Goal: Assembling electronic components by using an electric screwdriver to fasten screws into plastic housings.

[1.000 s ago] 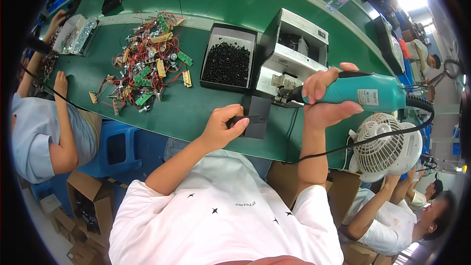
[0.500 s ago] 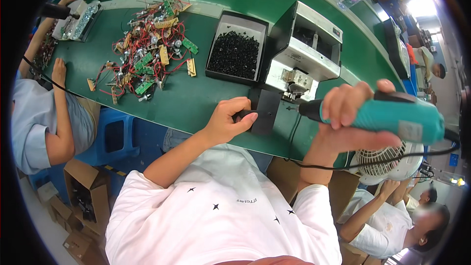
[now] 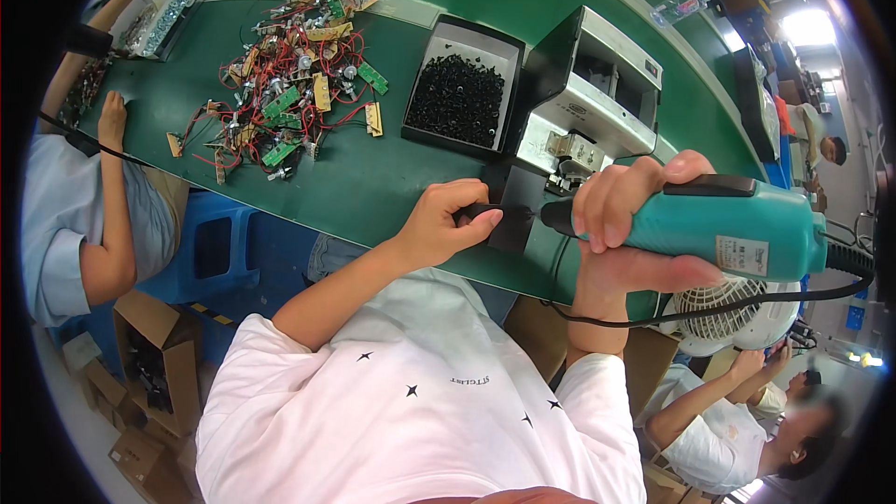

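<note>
My left hand (image 3: 442,222) is closed on a black rectangular plastic part (image 3: 513,231), pinched between thumb and bent fingers at the table's near edge. In my right hand (image 3: 635,215) is a teal electric screwdriver (image 3: 733,219), lying nearly level with its black nose toward the left. The bit's tip is at the face of the black part, close to my left fingertips. Whether a screw sits under the tip is too small to tell. Just beyond the part stands a silver and black screw feeder (image 3: 597,98), its front partly hidden by my right hand.
A box (image 3: 511,42) of small black screws stands left of the feeder. Further left lies a heap of wired circuit boards (image 3: 299,84). The screwdriver's black cable (image 3: 644,322) loops below my right wrist, near a white fan (image 3: 719,310). A co-worker's arm (image 3: 114,168) rests at the left.
My right hand has brought the screwdriver left, so its tip now meets the black part instead of hovering beside it. My left hand keeps its grip. The view has shifted slightly.
</note>
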`<state>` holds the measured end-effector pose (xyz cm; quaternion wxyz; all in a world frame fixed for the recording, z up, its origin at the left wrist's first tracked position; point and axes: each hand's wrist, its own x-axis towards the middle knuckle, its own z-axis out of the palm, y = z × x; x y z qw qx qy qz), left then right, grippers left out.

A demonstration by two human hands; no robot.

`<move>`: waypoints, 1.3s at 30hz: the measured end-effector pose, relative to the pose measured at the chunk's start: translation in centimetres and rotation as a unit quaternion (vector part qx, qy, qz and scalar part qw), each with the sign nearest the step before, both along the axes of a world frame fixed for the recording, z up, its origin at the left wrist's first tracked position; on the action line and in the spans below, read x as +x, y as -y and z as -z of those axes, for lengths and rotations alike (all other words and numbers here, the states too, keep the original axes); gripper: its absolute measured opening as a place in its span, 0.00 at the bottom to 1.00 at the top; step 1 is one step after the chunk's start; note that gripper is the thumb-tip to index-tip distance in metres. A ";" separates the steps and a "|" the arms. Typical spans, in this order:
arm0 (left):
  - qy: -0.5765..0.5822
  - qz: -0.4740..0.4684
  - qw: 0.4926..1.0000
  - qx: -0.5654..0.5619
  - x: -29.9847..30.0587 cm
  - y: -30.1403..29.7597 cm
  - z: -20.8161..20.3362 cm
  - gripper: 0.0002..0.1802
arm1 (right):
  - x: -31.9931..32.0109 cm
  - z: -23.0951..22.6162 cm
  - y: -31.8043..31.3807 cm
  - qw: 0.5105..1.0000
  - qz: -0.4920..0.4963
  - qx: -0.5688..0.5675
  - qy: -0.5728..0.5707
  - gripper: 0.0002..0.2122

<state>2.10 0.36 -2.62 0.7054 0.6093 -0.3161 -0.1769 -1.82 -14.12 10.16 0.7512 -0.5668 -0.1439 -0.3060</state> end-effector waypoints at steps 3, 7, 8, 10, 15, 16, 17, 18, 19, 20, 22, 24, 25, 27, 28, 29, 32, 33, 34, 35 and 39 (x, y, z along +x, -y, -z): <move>-0.004 -0.003 1.000 0.000 0.0 0.1 -0.1 0.11 | 0.0 -0.1 -0.3 1.000 -0.002 -0.014 -0.010 0.40; -0.005 -0.011 1.000 0.001 0.0 0.1 -0.3 0.12 | 0.0 -0.3 -0.6 0.999 -0.009 0.013 -0.032 0.42; -0.003 -0.006 1.000 0.009 0.0 0.0 -0.1 0.11 | 0.1 -0.2 -0.5 1.000 -0.011 -0.001 -0.025 0.41; 0.002 0.003 1.000 0.024 0.0 -0.1 0.2 0.11 | 0.2 0.1 -0.3 0.999 -0.015 -0.029 -0.013 0.40; 0.160 -0.102 0.982 0.001 -0.8 0.8 -0.9 0.16 | -0.2 0.4 -0.3 0.999 -0.041 0.007 0.005 0.41; 0.211 -0.138 0.968 -0.009 -1.1 0.9 -1.1 0.18 | -0.3 0.4 -0.4 0.998 -0.050 0.023 0.008 0.42; 0.213 -0.137 0.967 -0.009 -1.2 0.9 -1.2 0.18 | -0.4 0.2 -0.4 0.999 -0.034 0.017 0.001 0.41; 0.227 -0.143 0.963 0.003 -1.3 1.0 -1.2 0.20 | -0.5 0.0 -0.4 1.000 -0.019 0.011 -0.007 0.40; 0.243 -0.151 0.958 0.015 -1.4 0.9 -1.3 0.22 | -0.8 -0.6 -0.6 1.000 -0.021 0.011 -0.002 0.40; 0.258 -0.159 0.953 0.026 -1.4 0.9 -1.3 0.25 | -1.3 -1.4 -0.9 0.998 -0.002 0.056 0.042 0.39; 0.276 -0.165 0.946 0.039 -1.4 0.6 -1.9 0.27 | -3.2 -3.1 -0.3 0.989 0.018 0.079 0.123 0.36; 0.177 -0.134 0.974 0.037 -1.3 -1.1 -3.3 0.28 | -4.9 -3.5 1.2 0.985 0.002 0.064 0.161 0.35; 0.127 -0.113 0.985 0.034 -1.2 -1.9 -4.1 0.28 | -5.5 -3.5 1.6 0.985 0.022 0.052 0.164 0.35; 0.080 -0.092 0.992 0.032 -0.9 -2.6 -5.2 0.29 | -6.1 -3.4 2.1 0.983 0.041 0.042 0.172 0.35; 0.057 -0.091 0.994 0.028 -0.8 -2.6 -5.8 0.29 | -6.4 -3.2 2.3 0.986 0.037 0.047 0.156 0.35; 0.034 -0.090 0.995 0.023 -0.7 -2.7 -6.2 0.29 | -6.6 -2.8 2.6 0.988 0.032 0.052 0.140 0.35; 0.010 -0.104 0.995 -0.003 0.8 -2.4 -6.8 0.29 | -6.7 -1.7 3.1 0.991 0.030 0.062 0.113 0.36; 0.030 -0.119 0.992 -0.024 2.6 -1.9 -6.7 0.27 | -6.7 -1.5 3.3 0.991 0.029 0.074 0.112 0.36; 0.056 -0.135 0.988 -0.055 5.0 -0.9 -7.7 0.22 | -6.9 -1.2 3.6 0.990 0.032 0.085 0.109 0.36; 0.065 -0.136 0.988 0.040 8.0 -0.4 -9.6 0.20 | -7.1 -0.9 4.0 0.989 0.038 0.096 0.108 0.36; 0.111 -0.158 0.966 0.170 26.9 3.3 -7.2 0.20 | -6.7 -1.5 4.5 0.980 0.079 0.140 0.115 0.37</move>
